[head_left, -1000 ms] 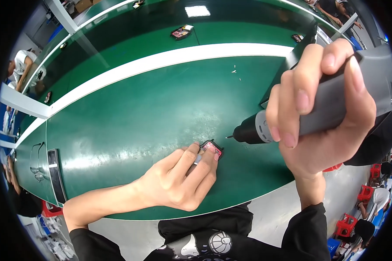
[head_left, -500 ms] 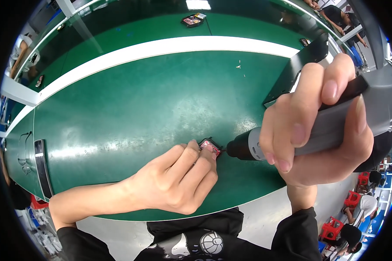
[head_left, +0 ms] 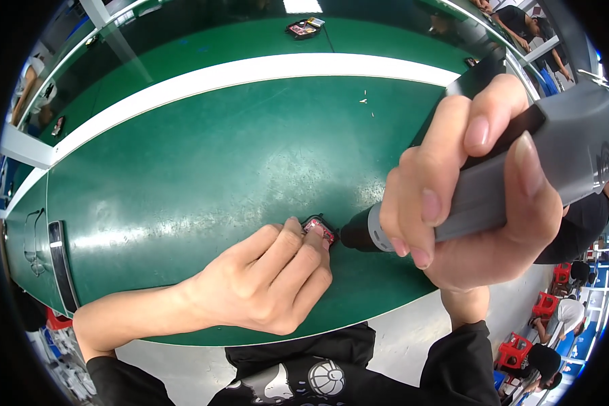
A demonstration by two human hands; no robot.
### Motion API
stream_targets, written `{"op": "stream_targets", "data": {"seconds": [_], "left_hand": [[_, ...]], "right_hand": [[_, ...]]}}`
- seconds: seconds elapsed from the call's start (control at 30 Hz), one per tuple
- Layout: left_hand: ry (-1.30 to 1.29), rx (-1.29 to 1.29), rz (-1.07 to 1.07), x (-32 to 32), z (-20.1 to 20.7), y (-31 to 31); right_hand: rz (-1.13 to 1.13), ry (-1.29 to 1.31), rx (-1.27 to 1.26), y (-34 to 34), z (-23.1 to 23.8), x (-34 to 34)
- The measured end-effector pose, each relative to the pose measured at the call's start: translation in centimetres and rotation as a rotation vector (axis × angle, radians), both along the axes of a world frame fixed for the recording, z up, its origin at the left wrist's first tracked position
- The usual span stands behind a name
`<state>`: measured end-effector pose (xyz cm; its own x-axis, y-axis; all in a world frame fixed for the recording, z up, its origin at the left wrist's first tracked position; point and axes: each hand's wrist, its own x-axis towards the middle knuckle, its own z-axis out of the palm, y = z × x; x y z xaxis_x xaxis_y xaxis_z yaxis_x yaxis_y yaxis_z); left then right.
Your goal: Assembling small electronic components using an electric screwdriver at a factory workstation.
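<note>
My left hand [head_left: 267,277] pinches a small red circuit board in a black casing [head_left: 320,224] and presses it down on the green table [head_left: 183,169]. Its fingertips cover part of the board. My right hand [head_left: 474,196] is wrapped round a grey electric screwdriver [head_left: 568,128], held slanted with its body rising to the right. The black nose of the screwdriver [head_left: 358,233] points left and meets the right edge of the casing. Whether the bit sits in a screw is hidden.
Eyeglasses [head_left: 32,243] and a long black bar [head_left: 62,267] lie at the table's left end. A white rail [head_left: 250,68] crosses behind. Beyond it rests another black casing with parts [head_left: 304,28]. Small white scraps [head_left: 364,101] lie far right. People sit near red stools [head_left: 514,348].
The screwdriver in my right hand has shifted left, with its nose closer against the casing. My left hand keeps its pinch; the whole view has also shifted slightly.
</note>
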<state>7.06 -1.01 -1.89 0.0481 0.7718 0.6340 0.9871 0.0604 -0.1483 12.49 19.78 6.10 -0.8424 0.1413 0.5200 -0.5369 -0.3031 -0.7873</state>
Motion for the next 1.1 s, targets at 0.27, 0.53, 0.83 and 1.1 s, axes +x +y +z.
{"op": "stream_targets", "data": {"seconds": [0.27, 0.53, 0.83, 1.1], "left_hand": [[-0.029, -0.012, 0.005, 0.3, 0.4, -0.1], [-0.108, -0.165, -0.022, 0.3, 1.8, -0.5], [-0.077, -0.184, -0.041, -1.6, 2.4, -0.4], [-0.375, 0.033, 0.469, -17.8, 1.8, -5.4]], "right_hand": [[-0.035, 0.017, 0.136, 1.5, 0.4, 1.3], [-0.098, 0.059, 0.278, 1.2, 1.2, 1.0], [-0.382, 0.133, 0.484, 2.5, 4.1, 1.6], [-0.531, 0.133, 0.23, 8.0, 7.3, 3.1]]}}
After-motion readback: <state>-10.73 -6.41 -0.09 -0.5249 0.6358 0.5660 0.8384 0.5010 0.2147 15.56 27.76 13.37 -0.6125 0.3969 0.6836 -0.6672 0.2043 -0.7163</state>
